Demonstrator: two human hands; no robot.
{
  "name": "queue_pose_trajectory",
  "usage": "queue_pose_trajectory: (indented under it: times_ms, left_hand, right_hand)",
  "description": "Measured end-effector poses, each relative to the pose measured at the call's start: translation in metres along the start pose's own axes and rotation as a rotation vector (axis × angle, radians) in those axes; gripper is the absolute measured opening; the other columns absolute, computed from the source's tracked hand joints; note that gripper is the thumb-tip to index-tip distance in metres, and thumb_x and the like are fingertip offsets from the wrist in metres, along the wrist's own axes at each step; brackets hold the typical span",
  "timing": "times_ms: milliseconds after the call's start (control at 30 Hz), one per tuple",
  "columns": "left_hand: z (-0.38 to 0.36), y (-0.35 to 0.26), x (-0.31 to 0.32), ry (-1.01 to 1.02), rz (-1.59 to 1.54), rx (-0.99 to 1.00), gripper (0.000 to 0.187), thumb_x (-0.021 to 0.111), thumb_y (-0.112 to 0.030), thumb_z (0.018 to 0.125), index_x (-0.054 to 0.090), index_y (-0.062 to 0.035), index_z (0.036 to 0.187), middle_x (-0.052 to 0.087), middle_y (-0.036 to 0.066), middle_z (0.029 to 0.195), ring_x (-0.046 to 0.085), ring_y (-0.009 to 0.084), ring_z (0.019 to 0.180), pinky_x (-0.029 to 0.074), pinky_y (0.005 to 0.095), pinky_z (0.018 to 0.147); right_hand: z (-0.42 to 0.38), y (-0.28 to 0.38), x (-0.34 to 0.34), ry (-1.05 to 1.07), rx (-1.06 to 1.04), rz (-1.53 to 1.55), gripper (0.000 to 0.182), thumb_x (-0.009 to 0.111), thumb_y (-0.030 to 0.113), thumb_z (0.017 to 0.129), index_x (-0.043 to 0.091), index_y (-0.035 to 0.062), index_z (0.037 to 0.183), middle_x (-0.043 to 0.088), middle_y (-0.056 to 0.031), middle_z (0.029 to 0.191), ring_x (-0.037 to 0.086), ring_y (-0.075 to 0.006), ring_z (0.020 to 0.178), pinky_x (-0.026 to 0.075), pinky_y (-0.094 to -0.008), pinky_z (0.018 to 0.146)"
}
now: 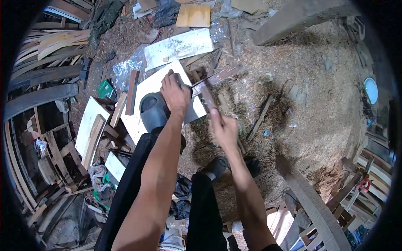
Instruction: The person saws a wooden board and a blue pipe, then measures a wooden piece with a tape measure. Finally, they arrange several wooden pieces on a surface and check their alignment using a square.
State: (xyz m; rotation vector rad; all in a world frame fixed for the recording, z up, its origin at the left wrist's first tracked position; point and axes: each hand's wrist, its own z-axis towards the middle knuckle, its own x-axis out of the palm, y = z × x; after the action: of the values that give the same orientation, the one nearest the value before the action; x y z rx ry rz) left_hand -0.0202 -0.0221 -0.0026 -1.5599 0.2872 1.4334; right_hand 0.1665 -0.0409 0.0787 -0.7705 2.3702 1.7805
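My left hand (174, 91) presses down over a small dark block (183, 79) on the white board (142, 88), its fingers curled across the block. A dark grey slipper (151, 109) on a foot rests on the board right beside this hand. My right hand (224, 129) is closed round the near end of a flat brownish wooden bar (206, 95), thumb along the top. Near the bar's far end a thin dark strip (203, 81) slants from beside the left hand up to the right. I cannot tell what kind of tool the bar belongs to.
Sawdust and shavings cover the ground (310, 96). A reddish-brown wood strip (132, 93) lies on the board's left part. A stained white panel (179, 48) is beyond it. Stacked timber (42, 75) lines the left; a thick beam (301, 19) crosses the upper right.
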Motion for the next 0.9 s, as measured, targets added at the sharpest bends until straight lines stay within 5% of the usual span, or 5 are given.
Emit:
queue_pose_trajectory:
  times_ms: [67, 367, 500, 733, 900]
  left_hand:
    - [0.001, -0.005, -0.008, 0.046, -0.002, -0.005, 0.042, 0.055, -0.012, 0.073, 0.054, -0.0019, 0.114, 0.05, 0.014, 0.13, 0.043, 0.0317, 0.122, 0.035, 0.046, 0.101]
    - [-0.015, -0.014, -0.05, 0.478, 0.059, 0.224, 0.049, 0.064, -0.032, 0.074, 0.054, -0.0017, 0.111, 0.055, 0.016, 0.112, 0.052, 0.035, 0.106, 0.045, 0.0473, 0.088]
    - [-0.016, 0.007, -0.045, 0.486, -0.016, 0.318, 0.044, 0.068, -0.015, 0.075, 0.052, -0.0018, 0.114, 0.056, 0.017, 0.113, 0.053, 0.0353, 0.106, 0.047, 0.0452, 0.089]
    - [0.003, 0.025, -0.041, 0.544, -0.358, 0.145, 0.028, 0.067, -0.017, 0.081, 0.062, -0.0032, 0.105, 0.065, 0.018, 0.092, 0.057, 0.0387, 0.092, 0.047, 0.0471, 0.085]
    - [-0.009, 0.025, -0.028, 0.387, -0.084, 0.203, 0.029, 0.059, -0.023, 0.089, 0.06, -0.0084, 0.113, 0.058, 0.016, 0.107, 0.051, 0.0358, 0.103, 0.041, 0.0511, 0.088]
  right_hand:
    - [-0.016, 0.014, -0.029, -0.011, 0.011, 0.228, 0.06, 0.055, 0.041, 0.098, 0.05, 0.0045, 0.051, 0.044, 0.0032, 0.048, 0.04, -0.0071, 0.046, 0.028, -0.0276, 0.043]
    - [-0.049, 0.005, -0.079, 0.04, 0.033, -0.194, 0.057, 0.056, 0.036, 0.098, 0.05, 0.0018, 0.053, 0.042, 0.0041, 0.047, 0.039, -0.0085, 0.044, 0.03, -0.0293, 0.044]
    - [-0.065, -0.018, -0.062, 0.123, 0.073, -0.148, 0.057, 0.055, 0.036, 0.099, 0.048, 0.0028, 0.053, 0.041, 0.0041, 0.047, 0.038, -0.0065, 0.045, 0.028, -0.0286, 0.043]
    - [-0.084, -0.031, -0.059, 0.089, 0.176, -0.068, 0.057, 0.056, 0.042, 0.096, 0.052, -0.0035, 0.062, 0.036, -0.0025, 0.048, 0.034, -0.0113, 0.046, 0.026, -0.0348, 0.044]
    - [-0.084, -0.023, -0.06, 0.063, 0.109, -0.088, 0.052, 0.054, 0.037, 0.098, 0.054, 0.0004, 0.061, 0.042, 0.0001, 0.048, 0.039, -0.0114, 0.045, 0.032, -0.0337, 0.046]
